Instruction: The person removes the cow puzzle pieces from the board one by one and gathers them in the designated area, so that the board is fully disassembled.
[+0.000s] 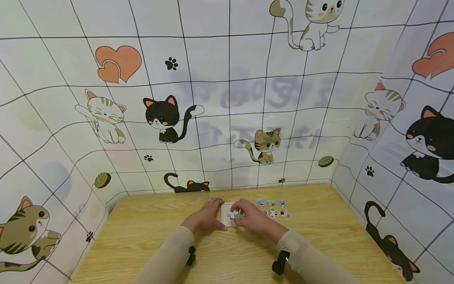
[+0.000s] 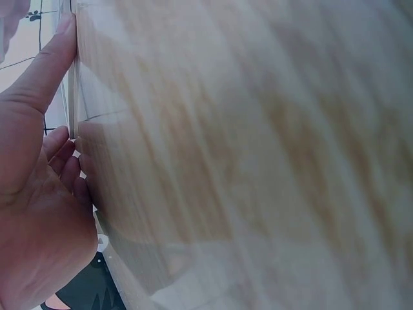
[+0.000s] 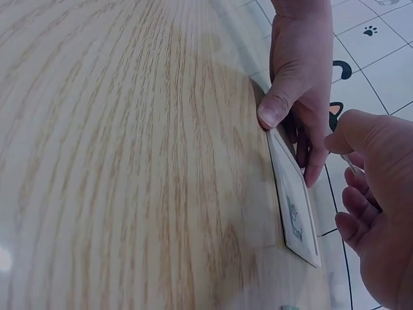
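Note:
A small, flat puzzle board (image 1: pixel 229 222) with a pale rim lies toward the back of the wooden table. My left hand (image 1: pixel 206 217) grips it at its left side, thumb at the near corner and fingers along the far part of the edge. Above the board, my right hand (image 1: pixel 251 217) pinches a thin puzzle piece (image 3: pixel 350 161) between thumb and fingers; most of it is hidden in the right wrist view. A greenish and white patch of picture (image 1: pixel 234 215) shows over the board beneath the right fingers.
Several colourful puzzle pieces (image 1: pixel 271 204) lie in two rows right of the board, partly behind the right hand. The wooden table (image 1: pixel 149 225) meets a wall cloth (image 1: pixel 220 165) printed with cats at the back and sides. Black wrist mounts (image 1: pixel 280 262) sit on both sleeves.

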The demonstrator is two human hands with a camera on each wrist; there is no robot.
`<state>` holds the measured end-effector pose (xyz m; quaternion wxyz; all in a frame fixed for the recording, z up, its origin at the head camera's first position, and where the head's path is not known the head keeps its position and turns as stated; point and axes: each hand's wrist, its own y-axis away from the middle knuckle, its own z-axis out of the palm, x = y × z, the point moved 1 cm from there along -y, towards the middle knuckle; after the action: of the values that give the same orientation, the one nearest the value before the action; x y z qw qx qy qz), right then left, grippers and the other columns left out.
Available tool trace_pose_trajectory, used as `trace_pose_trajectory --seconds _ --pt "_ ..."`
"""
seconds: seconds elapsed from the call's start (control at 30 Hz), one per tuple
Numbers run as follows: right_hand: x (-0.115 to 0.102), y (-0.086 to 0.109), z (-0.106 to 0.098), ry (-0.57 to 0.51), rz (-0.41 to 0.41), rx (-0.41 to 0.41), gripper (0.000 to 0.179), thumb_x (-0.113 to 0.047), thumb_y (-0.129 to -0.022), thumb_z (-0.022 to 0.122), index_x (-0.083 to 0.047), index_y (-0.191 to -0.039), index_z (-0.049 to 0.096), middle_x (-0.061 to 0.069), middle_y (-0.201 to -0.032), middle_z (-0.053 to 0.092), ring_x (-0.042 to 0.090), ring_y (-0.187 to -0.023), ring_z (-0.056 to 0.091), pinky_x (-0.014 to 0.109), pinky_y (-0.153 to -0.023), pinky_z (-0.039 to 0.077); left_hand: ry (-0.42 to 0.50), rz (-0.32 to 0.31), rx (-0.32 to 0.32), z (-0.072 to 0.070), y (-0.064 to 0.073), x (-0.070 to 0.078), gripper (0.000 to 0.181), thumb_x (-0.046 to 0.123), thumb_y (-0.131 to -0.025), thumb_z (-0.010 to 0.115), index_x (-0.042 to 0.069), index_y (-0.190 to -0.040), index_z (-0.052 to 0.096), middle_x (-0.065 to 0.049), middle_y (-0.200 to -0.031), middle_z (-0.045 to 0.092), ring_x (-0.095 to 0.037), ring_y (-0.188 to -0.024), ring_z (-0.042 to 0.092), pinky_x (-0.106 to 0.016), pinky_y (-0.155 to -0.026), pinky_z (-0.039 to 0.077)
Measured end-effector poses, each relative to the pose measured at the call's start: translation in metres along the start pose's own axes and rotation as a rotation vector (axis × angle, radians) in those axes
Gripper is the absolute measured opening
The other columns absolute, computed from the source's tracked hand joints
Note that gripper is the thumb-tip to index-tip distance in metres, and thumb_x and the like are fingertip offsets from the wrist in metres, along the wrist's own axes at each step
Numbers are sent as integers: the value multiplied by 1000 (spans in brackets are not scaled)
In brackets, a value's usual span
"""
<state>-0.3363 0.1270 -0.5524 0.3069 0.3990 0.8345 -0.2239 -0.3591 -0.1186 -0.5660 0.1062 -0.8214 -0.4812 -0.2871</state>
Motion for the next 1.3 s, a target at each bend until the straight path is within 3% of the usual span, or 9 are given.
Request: trace_pose_trajectory --seconds 0.63,1.0,1.3 --pt "-5 16 -17 36 -51 53 27 -8 -101 79 -16 -125 72 -1 -112 59 18 -100 56 36 -84 52 -6 -1 -6 2 -3 0 109 48 -85 98 7 -168 39 -12 -174 33 -42 -162 29 -62 -127 33" --pt "-8 24 -34 7 -32 59 28 -7 -102 78 -11 -128 72 1 -115 59 19 -102 56 37 -84 52 -18 -5 0 1 1 4 108 44 -85 99 5 -167 40 -15 -172 35 -43 -160 32 -63 -126 34" --pt "-4 34 -45 -4 -20 75 27 -8 -103 77 -17 -128 73 4 -117 60 20 -102 55 35 -80 51 4 4 -3 0 0 2 109 42 -85 99 5 -167 39 -14 -173 33 -43 -161 30 -63 -126 33"
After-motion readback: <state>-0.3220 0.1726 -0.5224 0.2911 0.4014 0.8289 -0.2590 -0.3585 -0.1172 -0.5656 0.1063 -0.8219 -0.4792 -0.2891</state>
